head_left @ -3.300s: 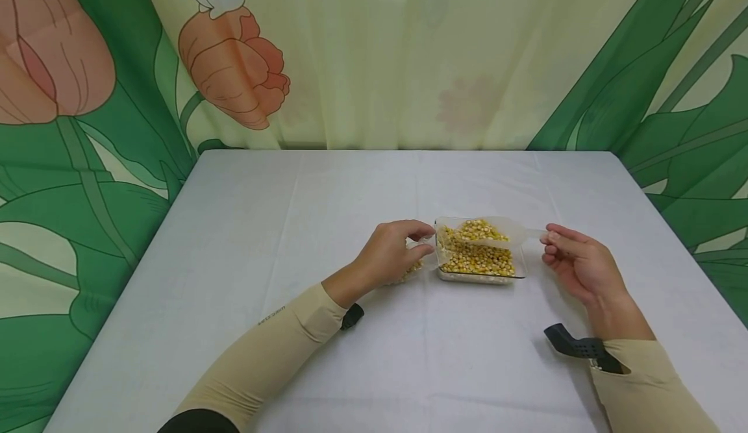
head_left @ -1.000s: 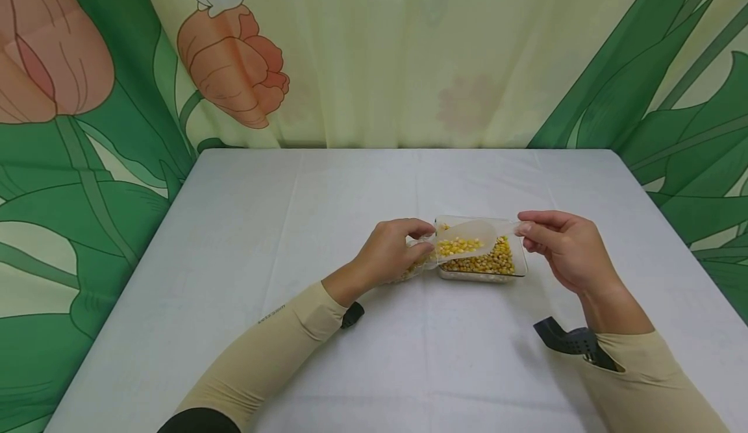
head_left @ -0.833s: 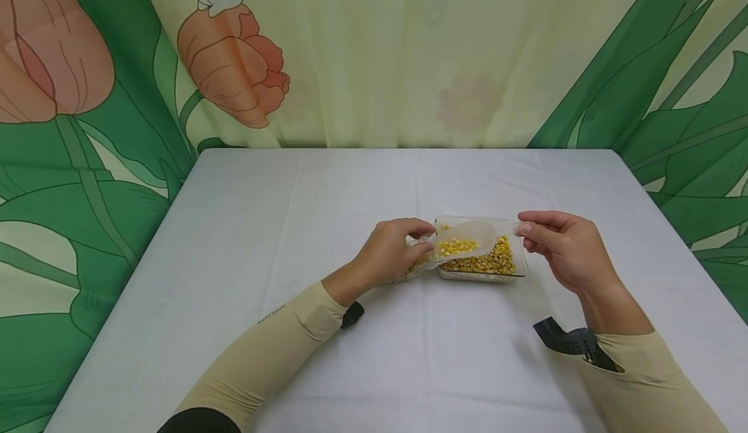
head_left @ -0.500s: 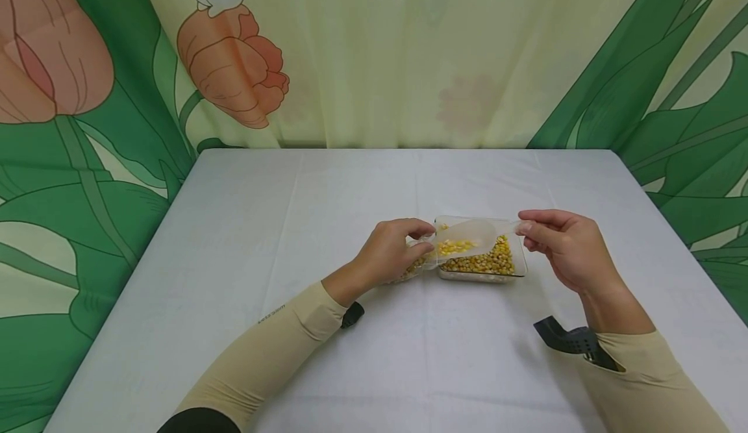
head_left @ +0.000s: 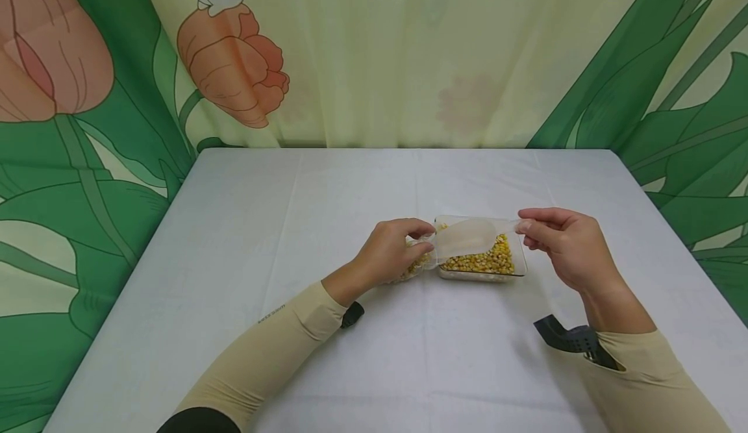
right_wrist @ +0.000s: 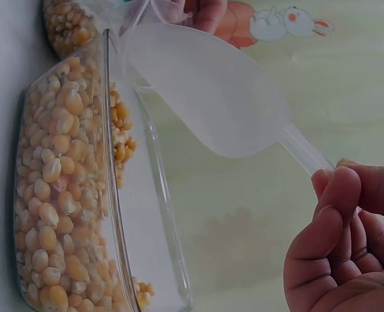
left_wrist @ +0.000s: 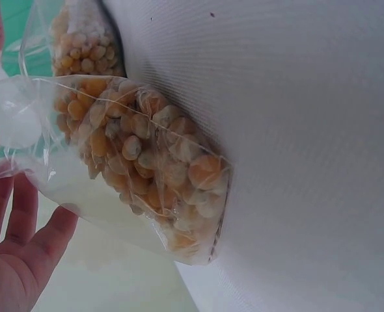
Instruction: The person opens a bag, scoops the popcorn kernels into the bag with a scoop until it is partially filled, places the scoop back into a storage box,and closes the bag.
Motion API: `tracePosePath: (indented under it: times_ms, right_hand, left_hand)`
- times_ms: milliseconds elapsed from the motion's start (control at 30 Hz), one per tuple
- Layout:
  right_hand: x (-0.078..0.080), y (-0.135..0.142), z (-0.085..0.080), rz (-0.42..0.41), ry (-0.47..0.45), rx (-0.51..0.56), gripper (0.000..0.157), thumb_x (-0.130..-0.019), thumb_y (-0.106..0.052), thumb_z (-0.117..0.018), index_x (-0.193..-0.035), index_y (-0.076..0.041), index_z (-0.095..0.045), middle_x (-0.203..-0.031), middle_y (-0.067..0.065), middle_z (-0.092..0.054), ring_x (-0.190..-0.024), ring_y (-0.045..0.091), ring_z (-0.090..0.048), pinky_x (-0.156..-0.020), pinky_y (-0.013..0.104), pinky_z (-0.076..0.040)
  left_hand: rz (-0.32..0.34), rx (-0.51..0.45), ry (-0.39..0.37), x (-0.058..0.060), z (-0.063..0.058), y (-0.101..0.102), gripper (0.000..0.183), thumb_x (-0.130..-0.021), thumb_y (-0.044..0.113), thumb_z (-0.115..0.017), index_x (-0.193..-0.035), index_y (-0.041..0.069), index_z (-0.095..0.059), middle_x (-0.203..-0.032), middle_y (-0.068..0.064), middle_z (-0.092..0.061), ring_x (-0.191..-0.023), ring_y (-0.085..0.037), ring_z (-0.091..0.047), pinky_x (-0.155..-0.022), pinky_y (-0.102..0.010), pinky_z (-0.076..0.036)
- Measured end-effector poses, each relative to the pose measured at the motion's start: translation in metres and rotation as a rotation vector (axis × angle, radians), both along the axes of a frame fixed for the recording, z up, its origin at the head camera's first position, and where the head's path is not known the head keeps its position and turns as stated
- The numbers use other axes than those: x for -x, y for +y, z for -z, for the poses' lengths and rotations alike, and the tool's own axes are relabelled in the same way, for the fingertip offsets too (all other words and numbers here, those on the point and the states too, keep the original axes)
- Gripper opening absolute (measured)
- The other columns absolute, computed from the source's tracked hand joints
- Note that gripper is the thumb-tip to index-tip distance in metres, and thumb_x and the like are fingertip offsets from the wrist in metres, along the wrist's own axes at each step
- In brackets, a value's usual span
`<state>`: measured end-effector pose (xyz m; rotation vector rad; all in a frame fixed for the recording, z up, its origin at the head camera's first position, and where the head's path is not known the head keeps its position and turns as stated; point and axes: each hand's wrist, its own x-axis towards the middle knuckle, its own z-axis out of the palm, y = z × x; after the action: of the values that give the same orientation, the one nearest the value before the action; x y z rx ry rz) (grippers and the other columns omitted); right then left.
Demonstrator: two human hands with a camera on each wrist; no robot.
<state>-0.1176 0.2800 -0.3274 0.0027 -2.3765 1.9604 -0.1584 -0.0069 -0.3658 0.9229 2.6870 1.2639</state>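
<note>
My left hand (head_left: 390, 251) pinches the upper edge of a clear plastic bag (left_wrist: 143, 162) partly filled with dried corn kernels; the bag rests on the tabletop. My right hand (head_left: 568, 248) pinches the thin handle of a translucent white scoop (head_left: 465, 238). That scoop hangs tilted over a glass container (head_left: 476, 278), its tip at the mouth of the bag, and no kernels show in its bowl. Yellow corn kernels (right_wrist: 58, 195) fill much of the container, which stands just right of the bag. In the head view my left hand hides part of the bag.
A white cloth (head_left: 327, 186) covers the table. Behind it hangs a printed curtain (head_left: 374, 56) with plants and a carrot. Black straps (head_left: 567, 337) sit at the wrists, over beige sleeves (head_left: 274, 348).
The scoop came up out of the container with kernels and moved left to the bag mouth. Its kernels slid toward the bag and have left the bowl. My left hand has stayed put.
</note>
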Motion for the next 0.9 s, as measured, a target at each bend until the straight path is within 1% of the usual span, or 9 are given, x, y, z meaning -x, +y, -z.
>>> tracePosePath:
  times_ms: [100, 233, 333, 433, 567, 667, 767, 833, 900]
  right_hand:
    - [0.0, 0.0, 0.0, -0.001, -0.001, 0.006, 0.018, -0.097, -0.009, -0.068, -0.095, -0.026, -0.076, -0.09, -0.005, -0.068, -0.072, 0.009, -0.061, -0.069, 0.015, -0.054]
    - [0.0, 0.002, 0.001, 0.009, -0.002, -0.022, 0.021, -0.097, -0.008, -0.067, -0.095, -0.028, -0.075, -0.09, -0.007, -0.068, -0.072, 0.008, -0.061, -0.069, 0.015, -0.054]
    - [0.0, 0.004, 0.001, 0.016, -0.002, -0.028, 0.02, -0.098, -0.01, -0.067, -0.096, -0.028, -0.074, -0.091, -0.007, -0.068, -0.073, 0.008, -0.061, -0.07, 0.014, -0.053]
    - [0.0, 0.007, 0.001, 0.021, 0.005, 0.025, 0.019, -0.097, -0.009, -0.067, -0.096, -0.025, -0.076, -0.091, -0.006, -0.068, -0.072, 0.009, -0.06, -0.07, 0.014, -0.053]
    - [-0.001, 0.012, 0.001, 0.052, 0.023, 0.116, 0.021, -0.097, -0.004, -0.066, -0.095, -0.021, -0.077, -0.089, -0.005, -0.069, -0.07, 0.008, -0.06, -0.069, 0.014, -0.053]
    - [-0.003, 0.016, 0.001, 0.09, 0.031, 0.131, 0.022, -0.096, -0.002, -0.066, -0.095, -0.02, -0.077, -0.087, -0.005, -0.07, -0.069, 0.008, -0.06, -0.068, 0.013, -0.053]
    - [-0.004, 0.02, -0.001, 0.149, 0.029, 0.01, 0.02, -0.097, -0.006, -0.066, -0.096, -0.024, -0.075, -0.087, -0.009, -0.07, -0.069, 0.006, -0.061, -0.068, 0.012, -0.053]
    - [-0.005, 0.021, -0.001, 0.192, 0.013, -0.108, 0.015, -0.098, -0.012, -0.066, -0.099, -0.025, -0.073, -0.087, -0.012, -0.069, -0.071, 0.005, -0.061, -0.068, 0.011, -0.052]
    - [-0.006, 0.022, -0.002, 0.23, -0.01, -0.248, 0.009, -0.099, -0.019, -0.066, -0.106, -0.021, -0.071, -0.086, -0.016, -0.068, -0.073, 0.004, -0.061, -0.067, 0.011, -0.05]
  left_hand:
    - [0.001, 0.004, -0.002, 0.0, 0.0, 0.0, 0.027, -0.094, 0.015, -0.073, -0.12, 0.007, -0.072, -0.114, -0.002, -0.072, -0.105, -0.015, -0.065, -0.092, -0.024, -0.049]
    - [0.003, 0.002, -0.002, 0.001, 0.001, 0.001, 0.027, -0.094, 0.014, -0.073, -0.12, 0.007, -0.072, -0.114, -0.002, -0.072, -0.106, -0.015, -0.065, -0.092, -0.023, -0.048]
    - [0.001, 0.0, -0.009, 0.001, 0.001, 0.001, 0.027, -0.094, 0.014, -0.073, -0.12, 0.007, -0.072, -0.114, -0.002, -0.072, -0.106, -0.015, -0.065, -0.092, -0.024, -0.049]
    - [-0.005, -0.001, -0.01, 0.001, 0.002, 0.001, 0.026, -0.094, 0.014, -0.074, -0.119, 0.007, -0.072, -0.113, -0.001, -0.072, -0.105, -0.015, -0.065, -0.092, -0.025, -0.049]
    - [-0.008, -0.005, -0.002, 0.001, 0.003, 0.002, 0.026, -0.093, 0.014, -0.074, -0.118, 0.007, -0.073, -0.111, -0.001, -0.073, -0.104, -0.015, -0.065, -0.091, -0.026, -0.05]
    - [-0.006, -0.001, -0.004, 0.001, 0.003, 0.001, 0.026, -0.093, 0.014, -0.074, -0.118, 0.007, -0.073, -0.111, -0.001, -0.073, -0.104, -0.015, -0.065, -0.091, -0.026, -0.05]
    - [-0.006, 0.005, -0.011, 0.0, 0.003, 0.001, 0.026, -0.094, 0.015, -0.074, -0.119, 0.007, -0.072, -0.112, -0.001, -0.073, -0.104, -0.015, -0.065, -0.091, -0.026, -0.05]
    - [-0.006, 0.006, -0.013, 0.0, 0.003, 0.001, 0.026, -0.094, 0.015, -0.073, -0.119, 0.007, -0.072, -0.112, -0.001, -0.073, -0.104, -0.015, -0.065, -0.091, -0.026, -0.05]
    - [-0.007, 0.005, -0.014, 0.0, 0.003, 0.002, 0.027, -0.094, 0.014, -0.073, -0.119, 0.007, -0.072, -0.112, -0.001, -0.073, -0.105, -0.015, -0.065, -0.091, -0.026, -0.05]
